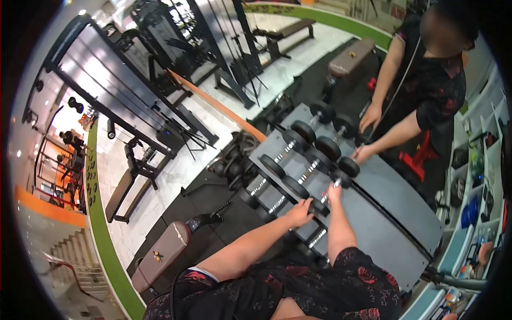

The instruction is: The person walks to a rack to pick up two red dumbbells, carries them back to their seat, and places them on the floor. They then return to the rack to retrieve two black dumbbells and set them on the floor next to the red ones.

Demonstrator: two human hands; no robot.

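Note:
A black dumbbell (326,198) with a chrome handle lies on the grey sloped rack (384,213), the nearest in a row of similar dumbbells (288,149). My left hand (300,212) is curled against its near end plate. At the handle, fingers closed around it, is my right hand (334,192). Both my forearms are bare and reach out from dark floral sleeves. Across the rack stands another person in a dark floral top, with one hand (362,153) at the far end of the same row and the other hand (370,117) over a dumbbell (344,128) further back.
Two padded benches (160,253) (349,57) stand on the black floor mat either side of the rack. Cable machines (133,101) and another bench (125,194) stand beyond on a pale floor. Shelves with gear (474,208) run along the right.

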